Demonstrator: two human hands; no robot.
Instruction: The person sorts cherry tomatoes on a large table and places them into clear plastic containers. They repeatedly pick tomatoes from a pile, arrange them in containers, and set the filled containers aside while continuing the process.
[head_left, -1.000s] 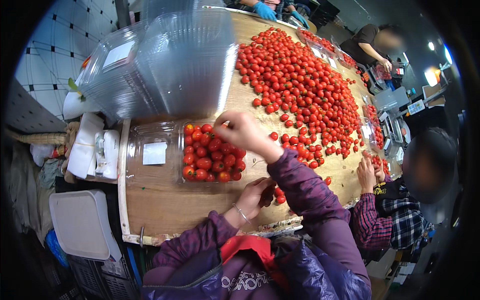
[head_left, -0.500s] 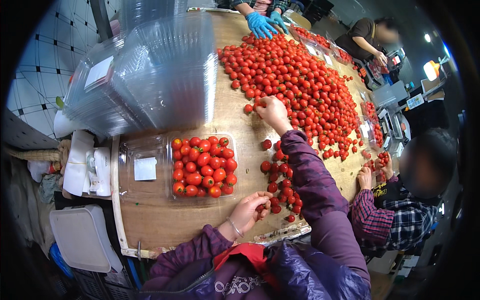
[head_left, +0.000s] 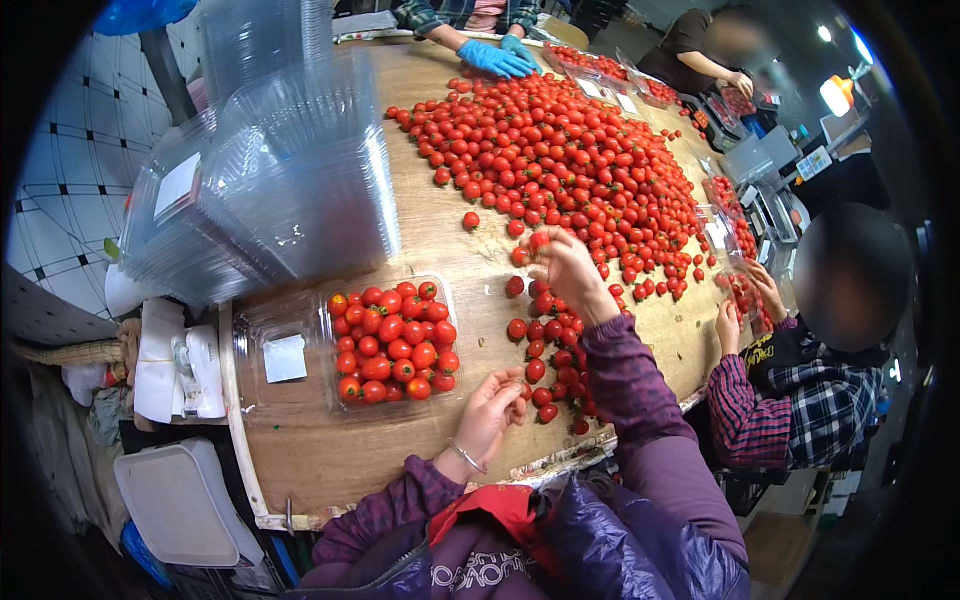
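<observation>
Pinched between the fingertips of the right hand (head_left: pixel 562 268) is a single cherry tomato (head_left: pixel 540 241), the grip narrow around it, held over the near edge of the big heap; the left hand (head_left: pixel 492 408) curls loosely with its fingers half closed just right of the filled tray, and whether its grip holds a tomato I cannot tell

Largest first: the long wooden table (head_left: pixel 440 250) runs away from the person. On its left side stands a tall leaning stack of empty clear plastic containers (head_left: pixel 270 170). A wide spread of loose tomatoes (head_left: pixel 560 160) covers the middle and far part of the table, with a smaller trail of them running down between the two hands. Near the table's front edge lies an open clear clamshell tray (head_left: pixel 392 342), its right half full of red tomatoes, its lid half flat to the left with a white label. Across the far end, blue-gloved hands (head_left: pixel 495 57) of another person rest on the wood, and a co-worker in a plaid sleeve (head_left: pixel 750 420) sits at the right
</observation>
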